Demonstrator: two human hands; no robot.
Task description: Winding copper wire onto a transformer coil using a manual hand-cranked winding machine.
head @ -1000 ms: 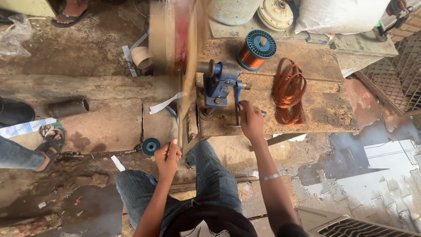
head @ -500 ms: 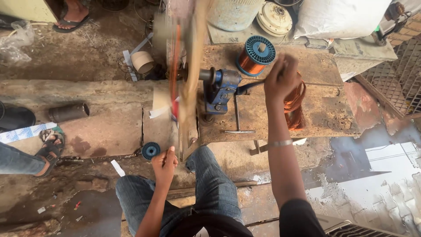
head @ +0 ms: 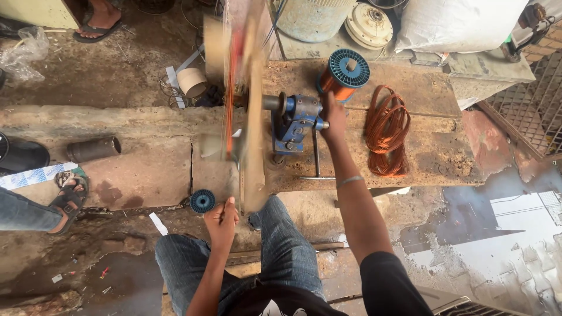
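Right hand (head: pixel 332 120) has its grip closed round the crank handle of the blue hand winder (head: pixel 295 122), bolted on the wooden worktop (head: pixel 433 161). Left hand (head: pixel 221 217) is pinched shut, probably on wire, below the blurred spinning wooden former (head: pixel 249 105). Copper wire spool (head: pixel 344 75) and loose copper coil (head: pixel 387 131) sit just beside the winder.

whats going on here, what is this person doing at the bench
A seated person has the right hand on the crank of a blue hand winder fixed to a worn wooden bench. The frame on its shaft is blurred with spin. The left hand is closed below that frame. A copper wire spool and loose coil sit nearby.
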